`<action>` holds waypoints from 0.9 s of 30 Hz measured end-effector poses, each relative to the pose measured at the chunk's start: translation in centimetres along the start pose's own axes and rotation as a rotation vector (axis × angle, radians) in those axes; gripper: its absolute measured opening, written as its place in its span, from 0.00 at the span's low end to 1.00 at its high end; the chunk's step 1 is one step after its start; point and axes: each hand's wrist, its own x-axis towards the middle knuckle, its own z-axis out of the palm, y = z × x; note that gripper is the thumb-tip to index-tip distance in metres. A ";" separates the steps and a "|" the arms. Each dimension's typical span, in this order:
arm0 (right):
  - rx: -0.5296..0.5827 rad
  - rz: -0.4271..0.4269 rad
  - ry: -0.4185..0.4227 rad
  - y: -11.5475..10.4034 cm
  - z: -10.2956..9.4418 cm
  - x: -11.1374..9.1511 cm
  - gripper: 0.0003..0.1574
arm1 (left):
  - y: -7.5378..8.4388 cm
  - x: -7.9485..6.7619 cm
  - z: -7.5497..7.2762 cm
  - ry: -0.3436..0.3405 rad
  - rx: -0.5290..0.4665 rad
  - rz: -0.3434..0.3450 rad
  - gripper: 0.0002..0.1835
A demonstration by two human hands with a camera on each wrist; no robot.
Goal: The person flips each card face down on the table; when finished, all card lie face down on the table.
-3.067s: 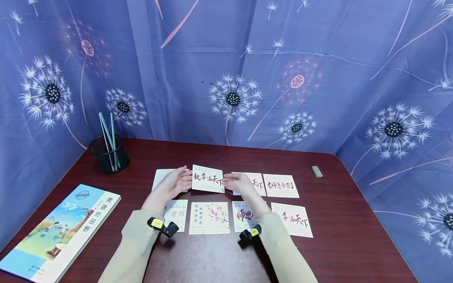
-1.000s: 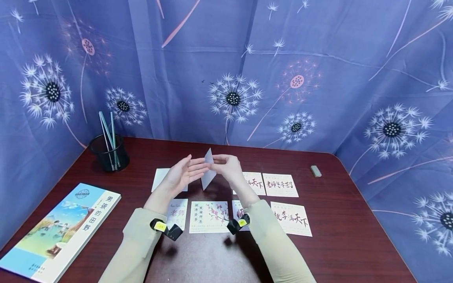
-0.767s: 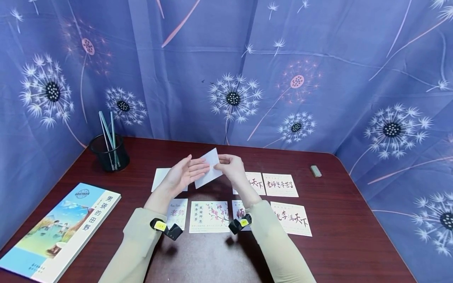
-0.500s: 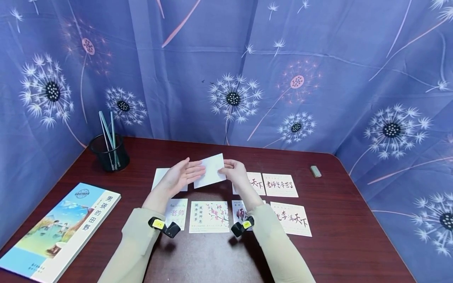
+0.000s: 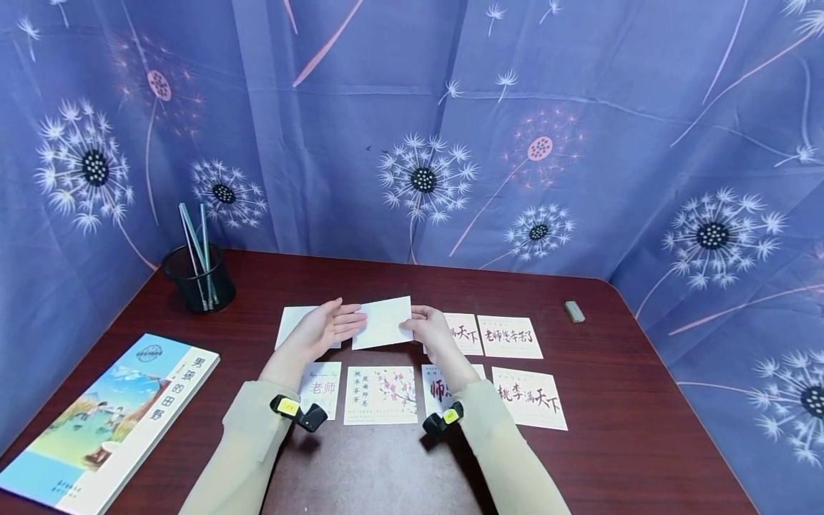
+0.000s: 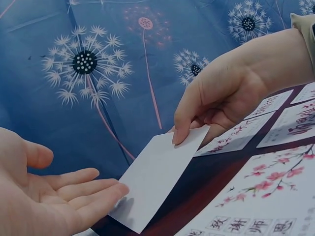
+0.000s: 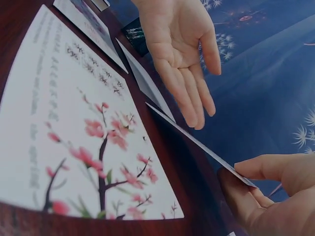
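Note:
My right hand (image 5: pixel 434 335) pinches the right edge of a card (image 5: pixel 383 323) between thumb and fingers, just above the table. Its blank white side faces up. By the card's left edge is my left hand (image 5: pixel 315 335), palm turned inward and fingers straight. In the left wrist view those fingertips (image 6: pixel 118 189) overlap the card's near corner; whether they touch is unclear. Beneath my left hand lies another blank-side-up card (image 5: pixel 290 323), partly covered. In the right wrist view the held card (image 7: pixel 197 142) appears nearly edge-on.
Printed cards lie in two rows, among them a plum-blossom card (image 5: pixel 381 395) and red-lettered cards (image 5: pixel 511 337) to the right. A mesh pen cup (image 5: pixel 199 280) stands back left, with a book (image 5: pixel 106 422) in front. An eraser (image 5: pixel 575 312) lies back right on the table (image 5: pixel 631 400).
The card's printed side faced up about three seconds ago. My right hand has turned it over through an edge-on pose and lowered it, blank side now up. My left hand has shifted slightly left.

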 end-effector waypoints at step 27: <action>-0.135 -0.005 -0.130 0.0 -2.9 -0.7 0.31 | -0.7 0.5 -0.1 0.064 0.062 -0.045 0.31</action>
